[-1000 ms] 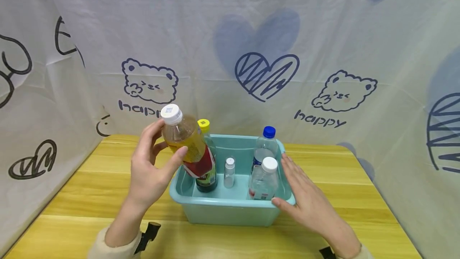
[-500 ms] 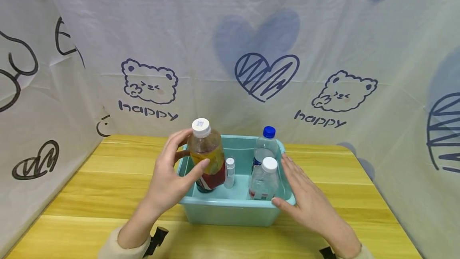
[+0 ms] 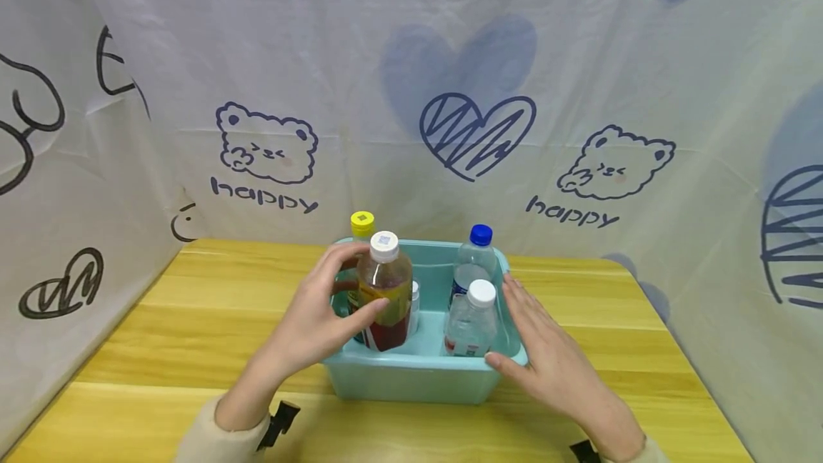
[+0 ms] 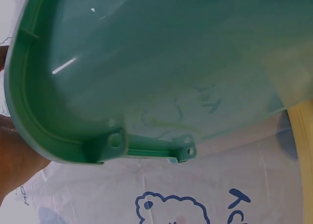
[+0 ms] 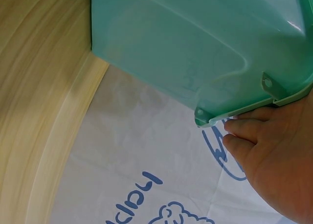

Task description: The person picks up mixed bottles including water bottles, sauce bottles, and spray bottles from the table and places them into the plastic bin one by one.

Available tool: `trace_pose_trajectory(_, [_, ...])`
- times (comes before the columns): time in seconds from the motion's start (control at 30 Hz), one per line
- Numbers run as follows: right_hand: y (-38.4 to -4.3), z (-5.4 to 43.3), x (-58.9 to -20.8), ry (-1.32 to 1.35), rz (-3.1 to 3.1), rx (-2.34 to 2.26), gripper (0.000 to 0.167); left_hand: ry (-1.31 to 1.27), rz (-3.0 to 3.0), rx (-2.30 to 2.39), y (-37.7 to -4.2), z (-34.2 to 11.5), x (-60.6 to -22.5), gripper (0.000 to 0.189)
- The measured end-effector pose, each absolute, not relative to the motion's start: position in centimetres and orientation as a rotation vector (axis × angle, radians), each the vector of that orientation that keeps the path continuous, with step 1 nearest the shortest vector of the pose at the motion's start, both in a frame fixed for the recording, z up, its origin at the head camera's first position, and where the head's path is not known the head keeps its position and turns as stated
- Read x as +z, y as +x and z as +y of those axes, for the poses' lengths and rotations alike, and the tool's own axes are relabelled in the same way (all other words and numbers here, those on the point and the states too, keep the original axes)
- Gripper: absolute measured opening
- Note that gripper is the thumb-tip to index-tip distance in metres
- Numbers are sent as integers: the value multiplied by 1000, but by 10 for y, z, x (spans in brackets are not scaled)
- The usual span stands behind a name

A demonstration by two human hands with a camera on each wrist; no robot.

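Note:
In the head view my left hand (image 3: 315, 316) holds a drink bottle (image 3: 388, 295) with a white cap, thumb on its near side. The bottle is amber above and dark red below, upright inside the left part of a teal plastic bin (image 3: 411, 381). Partly hidden behind it are a yellow-capped bottle (image 3: 363, 223) and a small clear bottle (image 3: 414, 306). My right hand (image 3: 556, 356) lies along the bin's right rim, fingers straight and thumb at the front corner. The right wrist view shows its fingers (image 5: 244, 131) against the outer rim.
On the bin's right side stand a blue-capped bottle (image 3: 476, 263) and, in front of it, a clear white-capped bottle (image 3: 472, 324). The bin sits on a wooden table (image 3: 161, 349). Behind the table hangs a pale curtain (image 3: 360, 91) printed with hearts and bears.
My left hand has brought the amber-and-red bottle rightward and down into the bin, and it has gone from tilted to upright. The right hand has stayed at the rim.

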State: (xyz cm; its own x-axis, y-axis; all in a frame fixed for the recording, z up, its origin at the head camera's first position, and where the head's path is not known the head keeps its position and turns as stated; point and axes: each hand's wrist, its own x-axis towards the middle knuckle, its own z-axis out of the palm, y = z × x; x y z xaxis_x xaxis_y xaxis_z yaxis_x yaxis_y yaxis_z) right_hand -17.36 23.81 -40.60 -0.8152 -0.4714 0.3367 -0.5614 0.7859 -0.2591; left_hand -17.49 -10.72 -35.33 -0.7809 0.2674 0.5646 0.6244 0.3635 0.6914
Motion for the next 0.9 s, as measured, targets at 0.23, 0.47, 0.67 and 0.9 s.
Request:
trace_pose_trajectory(0.23, [-175, 235, -406, 830, -2702, 532, 95, -817, -2386, -1380, -180, -114, -356, 68])
trace_pose_trajectory(0.47, [-176, 235, -407, 837, -2683, 526, 95, -884, -2501, -1326, -190, -125, -355, 67])
trace_pose_trajectory(0.67, [-175, 237, -407, 834, -2681, 526, 94, -959, -2598, -1247, -200, -132, -356, 67])
trace_pose_trajectory(0.9, [-173, 239, -407, 826, -2686, 523, 94, -1077, -2675, -1250, -211, -134, -358, 65])
